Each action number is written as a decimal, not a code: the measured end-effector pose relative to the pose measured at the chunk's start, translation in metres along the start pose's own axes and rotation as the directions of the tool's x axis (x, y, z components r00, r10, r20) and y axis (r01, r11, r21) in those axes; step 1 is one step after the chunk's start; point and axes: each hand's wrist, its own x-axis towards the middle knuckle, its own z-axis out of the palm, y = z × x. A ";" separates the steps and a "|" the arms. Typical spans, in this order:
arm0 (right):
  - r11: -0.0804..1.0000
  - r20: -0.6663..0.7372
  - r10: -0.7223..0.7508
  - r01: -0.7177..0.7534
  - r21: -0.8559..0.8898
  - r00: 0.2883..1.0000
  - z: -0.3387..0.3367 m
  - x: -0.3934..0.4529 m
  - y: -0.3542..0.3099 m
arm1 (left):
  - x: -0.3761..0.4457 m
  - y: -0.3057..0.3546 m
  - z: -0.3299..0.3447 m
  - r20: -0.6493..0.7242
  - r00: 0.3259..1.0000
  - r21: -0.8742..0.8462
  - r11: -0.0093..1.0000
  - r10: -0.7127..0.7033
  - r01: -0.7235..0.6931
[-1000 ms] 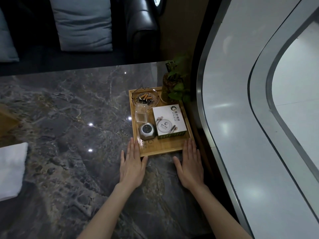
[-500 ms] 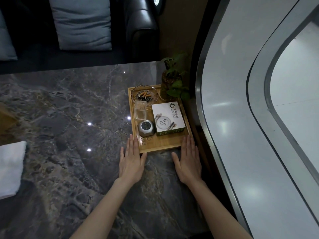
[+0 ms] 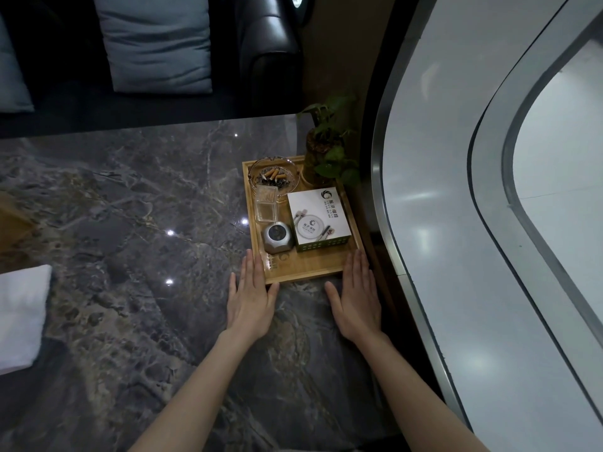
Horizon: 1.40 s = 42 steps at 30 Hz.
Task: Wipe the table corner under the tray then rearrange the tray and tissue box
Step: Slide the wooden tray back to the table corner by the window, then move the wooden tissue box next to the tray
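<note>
A bamboo tray (image 3: 306,267) lies at the far right corner of the dark marble table (image 3: 130,223). It holds a white tissue box (image 3: 318,215), a glass ashtray (image 3: 274,177) with cigarette butts, a clear toothpick holder (image 3: 267,203) and a small grey device (image 3: 277,237). My left hand (image 3: 249,296) lies flat with its fingertips against the tray's near left corner. My right hand (image 3: 357,296) lies flat with fingertips at the near right corner. Both hands hold nothing. A folded white cloth (image 3: 21,316) rests at the table's left edge.
A potted green plant (image 3: 329,148) stands at the tray's far right corner. A curved grey wall (image 3: 456,223) runs close along the table's right side. A black sofa with a blue-grey cushion (image 3: 153,44) sits beyond the far edge.
The tray has slid a little away from me toward the far corner, with both flat hands following its near edge.
</note>
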 end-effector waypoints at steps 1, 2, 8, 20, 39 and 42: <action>1.000 0.006 0.001 -0.001 -0.003 1.000 -0.001 0.000 0.000 | 0.000 0.000 0.000 0.002 1.000 0.000 1.000 0.002 -0.002; 1.000 0.012 0.002 -0.002 -0.005 1.000 -0.002 0.000 -0.001 | 0.000 0.000 -0.001 0.007 1.000 -0.002 1.000 0.002 -0.002; 0.999 0.074 0.031 -0.029 -0.029 0.997 -0.014 0.000 -0.010 | 0.001 -0.001 -0.016 0.132 0.991 -0.005 1.000 0.028 -0.028; 0.983 0.050 -0.173 0.175 -0.050 0.984 -0.042 0.015 -0.124 | 0.008 -0.051 -0.104 0.133 0.990 -0.181 0.983 0.048 -0.023; 0.805 0.156 -0.579 0.592 -0.046 0.800 -0.017 0.057 -0.445 | -0.043 -0.273 -0.302 -0.411 0.880 -0.270 0.954 -0.236 0.130; 0.820 0.089 -0.572 0.572 0.033 0.815 0.003 0.065 -0.490 | -0.042 -0.316 -0.313 -0.411 0.860 -0.262 0.942 -0.304 0.208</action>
